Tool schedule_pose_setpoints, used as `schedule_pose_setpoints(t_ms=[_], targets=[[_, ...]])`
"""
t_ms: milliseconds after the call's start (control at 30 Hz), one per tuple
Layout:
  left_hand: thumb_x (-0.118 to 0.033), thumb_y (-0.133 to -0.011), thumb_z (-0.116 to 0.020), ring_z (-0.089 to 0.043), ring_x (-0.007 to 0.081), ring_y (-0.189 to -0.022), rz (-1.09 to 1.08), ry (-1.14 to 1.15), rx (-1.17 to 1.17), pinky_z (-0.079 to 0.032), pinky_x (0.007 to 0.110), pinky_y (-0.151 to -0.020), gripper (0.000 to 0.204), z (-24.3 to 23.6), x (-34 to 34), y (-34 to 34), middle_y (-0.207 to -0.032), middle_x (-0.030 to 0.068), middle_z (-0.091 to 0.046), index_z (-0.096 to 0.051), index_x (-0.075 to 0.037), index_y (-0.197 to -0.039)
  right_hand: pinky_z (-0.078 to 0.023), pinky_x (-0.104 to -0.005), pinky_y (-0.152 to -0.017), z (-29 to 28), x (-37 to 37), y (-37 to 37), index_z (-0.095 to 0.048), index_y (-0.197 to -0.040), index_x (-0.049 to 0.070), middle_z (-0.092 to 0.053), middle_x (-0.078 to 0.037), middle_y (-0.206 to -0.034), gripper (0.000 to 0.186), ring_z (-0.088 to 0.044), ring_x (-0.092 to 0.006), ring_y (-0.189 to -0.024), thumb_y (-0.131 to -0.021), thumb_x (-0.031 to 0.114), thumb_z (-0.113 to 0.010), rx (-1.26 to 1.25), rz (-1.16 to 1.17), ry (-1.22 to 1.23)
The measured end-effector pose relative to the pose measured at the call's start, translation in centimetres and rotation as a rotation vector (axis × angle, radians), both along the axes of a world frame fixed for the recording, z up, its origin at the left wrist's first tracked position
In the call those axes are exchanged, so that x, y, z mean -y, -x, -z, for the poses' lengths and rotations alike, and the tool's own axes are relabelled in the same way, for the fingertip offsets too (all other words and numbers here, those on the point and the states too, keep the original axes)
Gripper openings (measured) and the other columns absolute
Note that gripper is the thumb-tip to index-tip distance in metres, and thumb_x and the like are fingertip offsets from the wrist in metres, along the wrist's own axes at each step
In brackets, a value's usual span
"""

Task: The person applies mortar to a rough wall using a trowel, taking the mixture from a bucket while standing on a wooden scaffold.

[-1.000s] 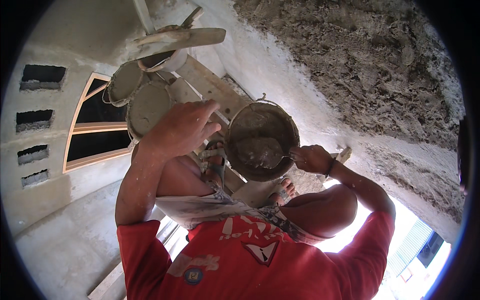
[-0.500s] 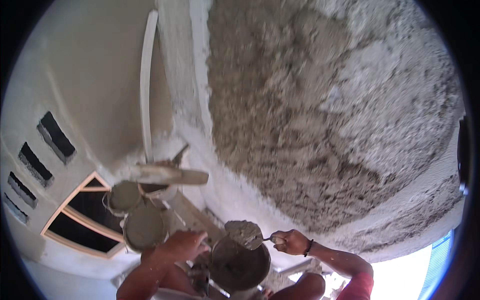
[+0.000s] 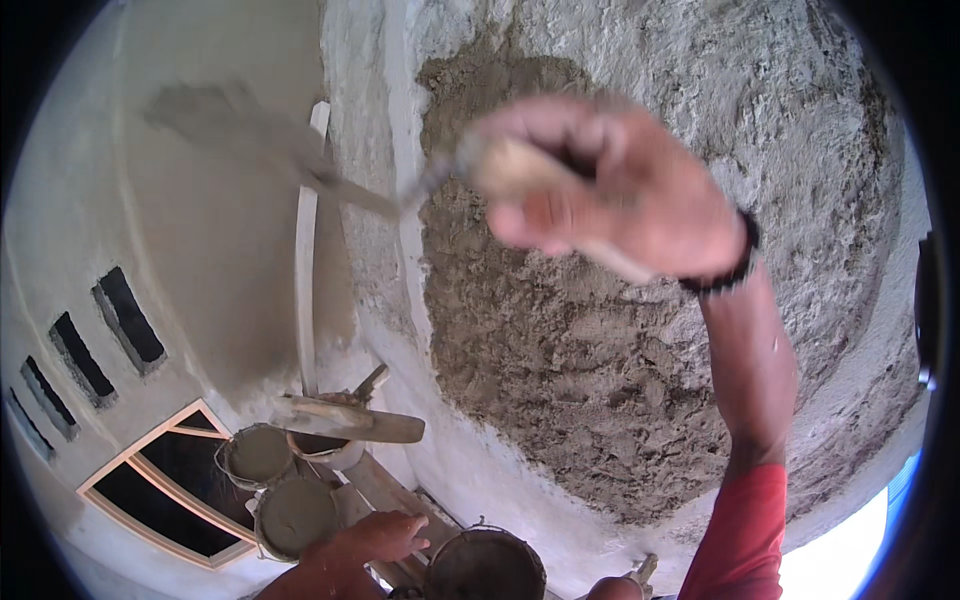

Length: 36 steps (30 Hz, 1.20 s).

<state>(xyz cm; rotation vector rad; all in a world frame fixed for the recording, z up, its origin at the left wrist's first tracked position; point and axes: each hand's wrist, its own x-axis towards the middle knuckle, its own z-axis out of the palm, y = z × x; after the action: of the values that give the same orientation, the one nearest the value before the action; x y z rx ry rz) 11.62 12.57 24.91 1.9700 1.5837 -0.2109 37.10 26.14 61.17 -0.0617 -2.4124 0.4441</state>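
My right hand (image 3: 610,190) is raised high in front of the wall, its fingers wrapped round the pale handle of a trowel (image 3: 325,178). The trowel is smeared by motion; its blade stretches left, with a grey blur of mortar at the far end. Rough wet mortar (image 3: 570,370) covers part of the wall behind the hand. Low down, my left hand (image 3: 385,537) hangs just left of a bucket (image 3: 487,565) with dark mortar inside. Its fingers point right, apart from the bucket's rim, and nothing shows in them.
Two mortar-filled buckets, one far (image 3: 258,455) and one near (image 3: 298,515), stand left of my left hand. A long wooden float (image 3: 350,420) lies across another container behind them. A pale straightedge (image 3: 307,260) leans in the corner. A wooden window frame (image 3: 150,455) is at left.
My right hand has swung up from the bucket to the wall with the trowel. The mortar load is now a blur at the blade's far end. My left hand stays low by the bucket.
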Motion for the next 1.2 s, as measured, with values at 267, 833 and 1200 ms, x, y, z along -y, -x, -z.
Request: schedule_pose_setpoints(t_ms=[267,833,1200], targets=[[-0.043,-0.089,-0.057,-0.062,0.0420,-0.099,0.037,-0.085,0.048,-0.049,0.049,-0.086,0.053,3.3,0.7,1.6,-0.105,0.0254,-0.064,-0.052,-0.002,-0.123,-0.053,-0.0251,-0.048,-4.1,-9.4,-3.3,-0.053,-0.125,0.001,-0.064,-0.017,-0.087,0.042,-0.059,-0.0142,-0.059,-0.093,0.028,-0.060,-0.137,0.865,0.105],[-0.029,-0.086,-0.063,-0.064,0.0387,-0.083,0.078,-0.267,0.115,-0.050,0.049,-0.073,0.036,3.2,-0.5,1.1,-0.085,0.0192,-0.065,-0.053,-0.003,-0.109,-0.054,-0.0395,-0.071,34.2,2.3,-9.8,-0.063,-0.110,0.009,-0.067,-0.009,-0.091,0.035,-0.064,-0.0258,-0.078,-0.077,0.019,-0.070,0.893,0.298,0.194],[-0.021,-0.085,-0.066,-0.063,0.0398,-0.080,0.034,-0.270,0.131,-0.049,0.048,-0.072,0.037,0.4,1.1,0.1,-0.083,0.0211,-0.063,-0.053,0.002,-0.111,-0.053,-0.0407,-0.055,50.4,9.8,-3.0,-0.061,-0.100,0.016,-0.057,-0.007,-0.086,0.019,-0.060,-0.0260,-0.077,-0.082,0.020,-0.056,1.003,0.411,-0.330]])
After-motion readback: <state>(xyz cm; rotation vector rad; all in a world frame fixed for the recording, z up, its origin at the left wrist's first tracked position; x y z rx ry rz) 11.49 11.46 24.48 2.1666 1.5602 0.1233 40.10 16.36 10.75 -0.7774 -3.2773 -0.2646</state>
